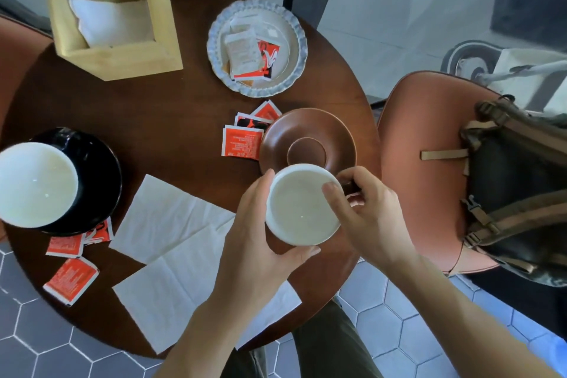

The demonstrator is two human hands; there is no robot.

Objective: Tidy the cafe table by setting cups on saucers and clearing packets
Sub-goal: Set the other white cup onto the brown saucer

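I hold a cup with a white inside (299, 209) in both hands just in front of a brown saucer (310, 135), which has nothing on it. My left hand (260, 236) wraps the cup's left side and bottom. My right hand (365, 209) pinches its handle and rim on the right. At the far left a second cup (33, 184) stands on a black saucer (101, 169). Orange packets lie left of the brown saucer (242, 141) and near the black saucer (72, 279). More packets rest on a pale scalloped plate (214, 49).
White napkins (171, 242) lie spread on the round dark wooden table (159, 107). A wooden napkin box (113, 18) stands at the back left. On the right, an orange chair (420, 138) carries a dark backpack (518, 193).
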